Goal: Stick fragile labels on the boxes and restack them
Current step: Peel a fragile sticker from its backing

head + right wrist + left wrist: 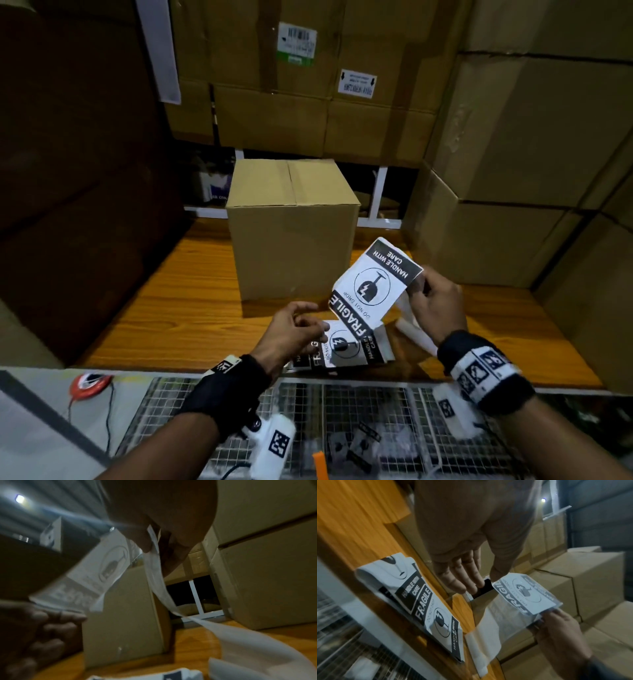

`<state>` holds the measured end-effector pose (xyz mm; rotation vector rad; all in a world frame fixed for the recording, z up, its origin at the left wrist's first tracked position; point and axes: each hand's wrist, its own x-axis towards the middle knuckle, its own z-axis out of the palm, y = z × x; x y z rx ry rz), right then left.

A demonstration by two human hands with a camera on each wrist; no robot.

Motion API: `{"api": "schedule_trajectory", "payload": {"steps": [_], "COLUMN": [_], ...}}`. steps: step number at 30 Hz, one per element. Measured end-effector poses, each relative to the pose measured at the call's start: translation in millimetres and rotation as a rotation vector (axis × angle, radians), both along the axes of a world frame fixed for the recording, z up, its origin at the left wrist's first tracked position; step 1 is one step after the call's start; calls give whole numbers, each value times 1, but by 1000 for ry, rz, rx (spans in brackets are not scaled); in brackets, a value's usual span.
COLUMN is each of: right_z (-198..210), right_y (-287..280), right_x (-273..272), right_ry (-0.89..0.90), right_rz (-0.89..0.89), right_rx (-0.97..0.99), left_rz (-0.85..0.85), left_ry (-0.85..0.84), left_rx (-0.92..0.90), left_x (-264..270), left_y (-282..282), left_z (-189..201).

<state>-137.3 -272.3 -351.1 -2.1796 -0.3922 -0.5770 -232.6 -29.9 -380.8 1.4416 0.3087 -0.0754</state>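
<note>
A small sealed cardboard box (pixel 291 226) stands on the wooden table (pixel 178 308). My right hand (pixel 419 291) pinches the far end of a black-and-white fragile label (pixel 373 284) held in the air in front of the box. Its white backing strip (pixel 412 330) hangs from that hand down to the table. My left hand (pixel 308 318) is open just left of the label's near corner, thumb tip at the label edge (pixel 498 586). Under it lies a stack of more fragile labels (pixel 352 349). The label's back side (pixel 96 574) is blurred in the right wrist view.
Large cartons (pixel 294 89) are stacked behind the box, and more cartons (pixel 513 144) rise on the right. Dark stacked boxes (pixel 68 171) wall off the left. A wire mesh surface (pixel 359 421) lies at the front, with an orange-red round object (pixel 89 385) on a cable.
</note>
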Motion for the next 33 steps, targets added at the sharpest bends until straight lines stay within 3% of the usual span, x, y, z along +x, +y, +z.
{"api": "schedule_trajectory", "payload": {"steps": [7, 12, 18, 21, 23, 28, 33], "right_z": [49, 75, 90, 80, 73, 46, 20], "right_y": [12, 22, -9, -28, -26, -9, -52], "right_x": [-26, -48, -48, -46, -55, -71, -51], "right_ry": [350, 559, 746, 835, 850, 711, 653], "right_rz": [282, 416, 652, 757, 693, 307, -17], "right_rx": [370, 571, 568, 714, 795, 663, 719], "left_rz": [-79, -306, -248, -202, -187, -222, -133], "left_ry": [-281, -290, -347, -314, -301, -285, -332], "left_rx": [212, 97, 155, 198, 224, 296, 765], "left_x": [-1, -1, -5, -2, -1, -4, 7], "left_y": [-1, -11, -14, -9, -11, -39, -29], "left_z": [43, 63, 72, 70, 68, 68, 31]}}
